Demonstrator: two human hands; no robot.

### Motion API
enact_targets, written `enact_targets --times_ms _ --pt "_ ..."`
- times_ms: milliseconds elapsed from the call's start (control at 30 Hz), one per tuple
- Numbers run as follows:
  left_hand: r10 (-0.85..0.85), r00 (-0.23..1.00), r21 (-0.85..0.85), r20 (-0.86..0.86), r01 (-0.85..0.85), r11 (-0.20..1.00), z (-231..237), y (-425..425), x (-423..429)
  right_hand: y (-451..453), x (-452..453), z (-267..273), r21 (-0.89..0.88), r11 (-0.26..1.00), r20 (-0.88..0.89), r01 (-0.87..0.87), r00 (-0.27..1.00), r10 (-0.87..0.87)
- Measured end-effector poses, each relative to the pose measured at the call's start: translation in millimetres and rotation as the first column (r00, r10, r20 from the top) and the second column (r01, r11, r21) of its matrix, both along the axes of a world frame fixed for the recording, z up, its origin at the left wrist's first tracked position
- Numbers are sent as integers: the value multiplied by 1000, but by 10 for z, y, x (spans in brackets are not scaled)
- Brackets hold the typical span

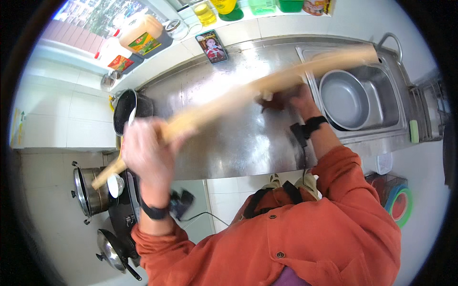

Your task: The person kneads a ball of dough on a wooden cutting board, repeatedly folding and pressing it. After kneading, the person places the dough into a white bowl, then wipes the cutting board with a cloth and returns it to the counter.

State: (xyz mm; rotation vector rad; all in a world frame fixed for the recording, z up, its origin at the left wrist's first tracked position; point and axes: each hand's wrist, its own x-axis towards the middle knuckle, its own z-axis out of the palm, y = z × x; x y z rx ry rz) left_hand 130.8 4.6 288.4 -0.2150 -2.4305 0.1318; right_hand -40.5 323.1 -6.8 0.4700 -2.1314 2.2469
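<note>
My left hand (148, 148) grips a long wooden rolling pin (222, 104) close to its narrower end. Slanting up to the right, the pin reaches over the steel countertop (222, 153) and past the near corner of the sink. It is blurred. My right hand (305, 102) is closed on a dark brown cloth (273, 102) just under the pin's thicker half; I cannot tell whether the cloth presses on the wood. A grey round pan (343, 100) sits in the steel sink (384, 96), right of my right hand.
A dark pot (125, 111) stands left of the counter, with a lidded steel pot (91, 191), a white bowl (115, 186) and a lidded wok (112, 250) nearer me. A phone (212, 46) leans at the back wall. Large jugs (145, 35) stand on the windowsill.
</note>
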Motion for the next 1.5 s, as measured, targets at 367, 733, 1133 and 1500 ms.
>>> enact_targets --times_ms 367,733,1133,1500 --pt "-86 991 284 107 53 958 -456 465 1000 -185 214 316 12 983 321 -182 932 169" --pt "-128 978 314 165 71 947 -429 449 1182 -42 380 343 -156 984 443 -87 884 149" --pt "-137 973 306 185 76 949 -384 423 1159 330 614 517 -421 906 512 36 834 205" --pt "-189 975 277 115 152 949 -366 355 1076 874 1143 596 -679 709 545 193 779 310"
